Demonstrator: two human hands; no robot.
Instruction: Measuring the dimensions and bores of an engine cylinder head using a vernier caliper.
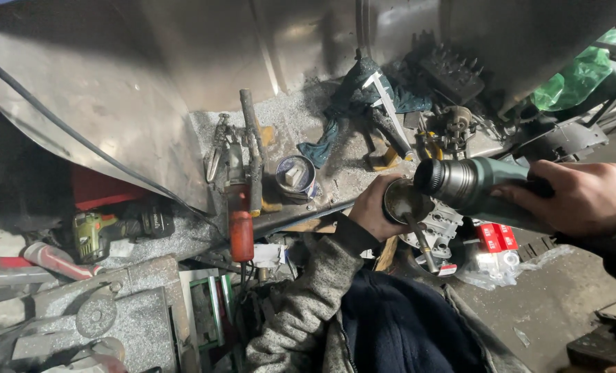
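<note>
Right hand (588, 197) tips flask (477, 186) over left hand's (370, 207) cup (404, 202)

One green flask (480, 190), one metal cup (404, 202), one red-handled grinder (240, 221), one cordless drill (114, 230), one tape roll (296, 177), two red boxes (497, 237)

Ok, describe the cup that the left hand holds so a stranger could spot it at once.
Start at the big curved sheet-metal panel across the top, then drop to the gritty bench below it. At the bench's front edge the left hand holds a small round metal cup. The right hand tilts a green flask at it, unlike the taped tin standing alone on the bench.
</note>
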